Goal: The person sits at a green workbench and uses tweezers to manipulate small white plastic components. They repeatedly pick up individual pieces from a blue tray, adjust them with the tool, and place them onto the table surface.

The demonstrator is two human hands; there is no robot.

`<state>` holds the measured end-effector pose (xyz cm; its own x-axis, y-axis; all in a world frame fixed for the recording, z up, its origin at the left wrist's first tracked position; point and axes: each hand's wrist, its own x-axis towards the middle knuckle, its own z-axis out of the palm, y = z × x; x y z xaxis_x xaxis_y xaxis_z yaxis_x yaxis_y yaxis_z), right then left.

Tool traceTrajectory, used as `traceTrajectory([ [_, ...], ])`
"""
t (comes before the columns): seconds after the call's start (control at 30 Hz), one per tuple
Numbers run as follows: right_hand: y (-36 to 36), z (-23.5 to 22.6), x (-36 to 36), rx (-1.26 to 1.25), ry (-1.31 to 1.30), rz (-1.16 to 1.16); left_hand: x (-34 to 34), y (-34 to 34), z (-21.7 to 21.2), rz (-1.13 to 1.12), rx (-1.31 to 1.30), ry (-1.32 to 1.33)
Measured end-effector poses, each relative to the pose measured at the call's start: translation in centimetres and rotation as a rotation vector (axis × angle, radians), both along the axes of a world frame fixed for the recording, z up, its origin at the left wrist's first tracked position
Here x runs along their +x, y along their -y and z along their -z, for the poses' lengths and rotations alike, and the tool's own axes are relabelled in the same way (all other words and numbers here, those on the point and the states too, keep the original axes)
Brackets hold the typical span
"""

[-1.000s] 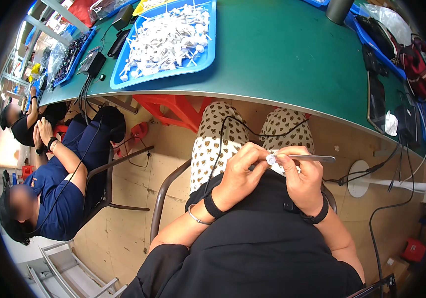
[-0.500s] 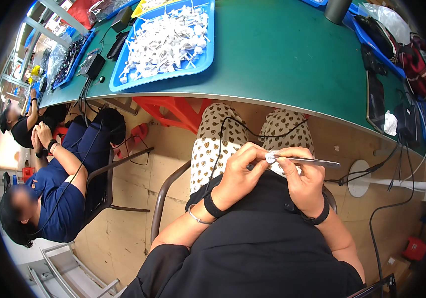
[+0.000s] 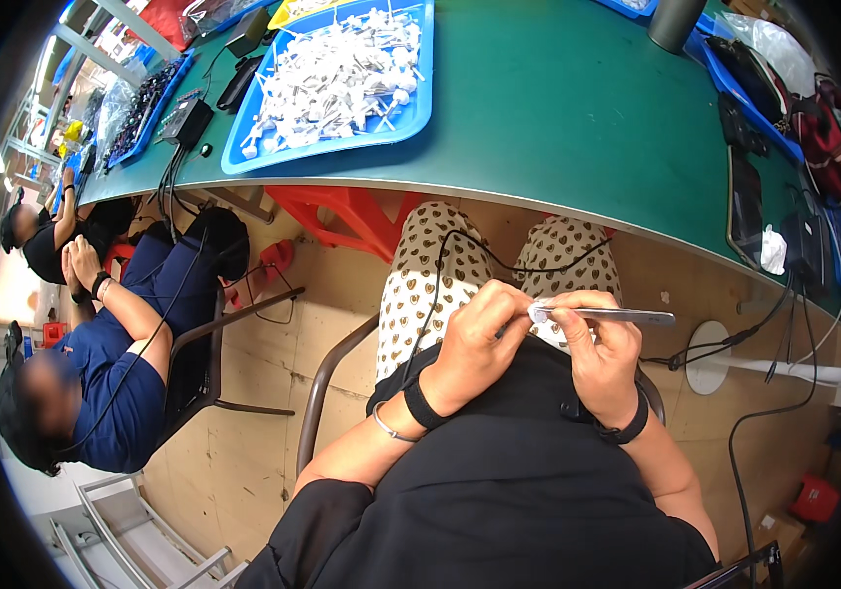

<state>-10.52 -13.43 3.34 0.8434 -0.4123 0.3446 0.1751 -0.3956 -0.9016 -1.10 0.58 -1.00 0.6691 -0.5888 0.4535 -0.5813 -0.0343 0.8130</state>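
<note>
Above my lap, my left hand point(image 3: 482, 344) pinches a small round white part point(image 3: 538, 312) between thumb and fingers. My right hand point(image 3: 597, 346) is closed around metal tweezers point(image 3: 627, 315), whose broad end sticks out to the right. The tips of the tweezers are at the white part, mostly covered by my fingers, so their exact contact cannot be made out. On the table beyond stands a blue tray point(image 3: 409, 128) heaped with white plastic pieces point(image 3: 337, 79) that have thin stems.
The green table point(image 3: 558, 108) has its front edge just beyond my knees. Black cables point(image 3: 735, 339) hang at the right, near a phone point(image 3: 744, 201) and crumpled white tissue point(image 3: 772, 250). A co-worker in blue point(image 3: 116, 393) sits at the left. A red stool point(image 3: 352, 216) is under the table.
Both hands stay together at nearly the same spot, with the fingers and the white part shifted very slightly. The view has tilted a little, moving the table and tray slightly in the picture.
</note>
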Motion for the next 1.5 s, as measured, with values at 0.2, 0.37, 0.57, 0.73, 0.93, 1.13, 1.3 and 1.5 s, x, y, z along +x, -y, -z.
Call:
traceTrajectory([
  [0.2, 0.02, 0.22, 0.02, 0.058, -0.003, 0.011, 0.0, 0.08, 0.0, -0.001, -0.006, 0.011],
  [0.37, 0.09, 0.18, 0.1, 0.001, 0.002, 0.001, 0.08, 0.15, 0.0, 0.007, -0.006, 0.014],
  [0.57, 0.19, 0.64, 0.11, 0.008, 0.005, 0.014, 0.07, 0.07, 0.23, 0.031, 0.005, -0.033],
  [0.73, 0.17, 0.65, 0.16, 0.047, 0.021, 0.014, 0.13, 0.04, 0.34, 0.052, -0.007, -0.099],
  [0.93, 0.17, 0.47, 0.22, -0.036, 0.022, -0.003, 0.08, -0.03, 0.46, 0.057, -0.006, -0.104],
  [1.13, 0.27, 0.47, 0.18, -0.134, 0.04, -0.008, 0.06, 0.03, 0.35, 0.069, -0.03, -0.118],
  [1.3, 0.49, 0.15, 0.43, -0.269, 0.082, -0.037, 0.13, -0.16, 0.19, 0.095, -0.004, -0.147],
  [1.5, 0.78, 0.1, 0.67, -0.375, 0.124, -0.106, 0.39, -0.32, 0.52, 0.106, -0.04, -0.181],
])
